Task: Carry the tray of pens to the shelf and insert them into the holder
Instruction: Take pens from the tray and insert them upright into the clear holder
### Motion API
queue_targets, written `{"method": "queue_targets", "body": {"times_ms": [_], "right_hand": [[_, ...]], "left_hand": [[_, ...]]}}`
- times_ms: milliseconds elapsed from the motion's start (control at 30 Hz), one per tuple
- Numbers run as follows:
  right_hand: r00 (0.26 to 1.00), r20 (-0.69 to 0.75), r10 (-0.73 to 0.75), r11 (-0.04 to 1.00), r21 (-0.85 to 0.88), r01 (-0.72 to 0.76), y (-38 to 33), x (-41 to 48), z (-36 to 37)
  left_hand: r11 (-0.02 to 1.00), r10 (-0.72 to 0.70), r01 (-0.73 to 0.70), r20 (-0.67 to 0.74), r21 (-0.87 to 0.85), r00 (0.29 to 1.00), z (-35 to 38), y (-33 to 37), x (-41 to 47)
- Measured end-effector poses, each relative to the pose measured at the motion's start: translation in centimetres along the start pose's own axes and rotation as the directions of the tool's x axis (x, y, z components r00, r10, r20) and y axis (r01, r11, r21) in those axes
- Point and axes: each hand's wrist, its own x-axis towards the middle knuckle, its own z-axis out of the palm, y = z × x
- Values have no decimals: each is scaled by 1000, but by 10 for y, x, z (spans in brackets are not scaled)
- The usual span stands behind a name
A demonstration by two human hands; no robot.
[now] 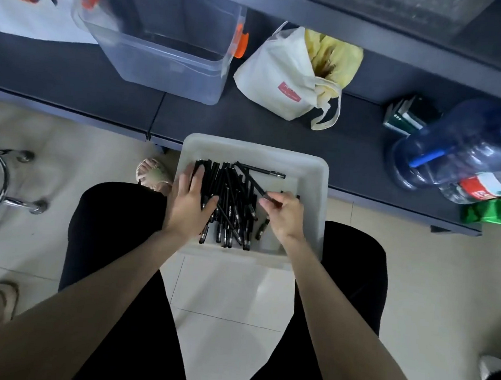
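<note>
A pale grey tray [311, 167] rests across my knees, its far edge against the dark shelf [248, 126]. A heap of several black pens [230, 200] lies in it, most pointing away from me. My left hand [191, 203] lies flat on the left side of the heap, fingers straight, thumb against the pens. My right hand [283, 213] is over the tray's right side and pinches one black pen [254, 182] that slants up to the left. One more pen [262, 171] lies across the tray's far end. No pen holder can be picked out.
On the shelf stand a clear plastic bin [163, 63] with orange clips, a cream cloth bag [294, 76] with yellow contents, small books [405, 115] and a big blue water bottle [462, 146]. A chrome stool base [0, 194] is on the tiled floor at left.
</note>
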Motion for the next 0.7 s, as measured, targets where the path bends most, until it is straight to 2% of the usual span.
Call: {"method": "queue_targets", "body": {"times_ms": [100,233,400,567,700], "right_hand": [[997,38,-64,986,155,58,-31,-1,-39],[990,-14,-138,952,274,137,-85,0,-86],[962,-146,-232,865,422,272,-154,4,-143],[876,-372,-305,780,430,454,-217,9,-182],[723,-560,-404,786,192,588,-254,25,-207]], "left_hand": [[989,109,-103,53,-110,993,-26,30,23],[949,262,-241,83,-204,961,-68,72,57],[892,379,-376,-39,-249,925,-119,121,86],[816,450,-473,-149,-333,881,-145,169,109],[814,363,-437,-253,-382,897,-158,203,134]]}}
